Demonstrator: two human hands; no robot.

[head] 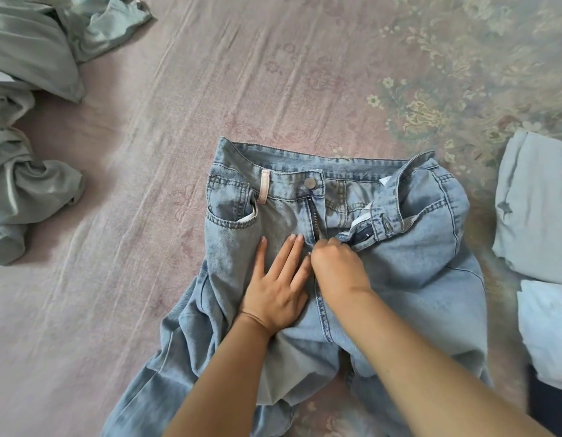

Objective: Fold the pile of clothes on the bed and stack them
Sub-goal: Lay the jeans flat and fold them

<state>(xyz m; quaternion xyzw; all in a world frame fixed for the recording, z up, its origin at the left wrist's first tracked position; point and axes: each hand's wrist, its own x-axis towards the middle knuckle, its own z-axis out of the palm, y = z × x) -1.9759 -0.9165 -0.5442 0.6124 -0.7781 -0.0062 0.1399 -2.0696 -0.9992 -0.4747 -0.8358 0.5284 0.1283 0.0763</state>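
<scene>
The bedsheet (185, 99) carries the light-blue jeans (424, 279) front-up at centre, waistband away from the person, legs running back toward them. The unfolded grey-green clothes (30, 178) lie well apart at far left; the folded stack (538, 209) sits just beside the jeans on the right. The left hand (276, 288) presses flat, fingers straight, beside the open fly (314, 219). The right hand (336, 266), nearer the zipper's base, curls there, apparently pinching the pull.

A home bedroom, judging by the bed (210, 74) under a pinkish floral sheet filling the view; crumpled grey-green clothes (30, 99) heaped at nine to eleven o'clock. Folded pale garments (538, 209) stacked at three o'clock.
</scene>
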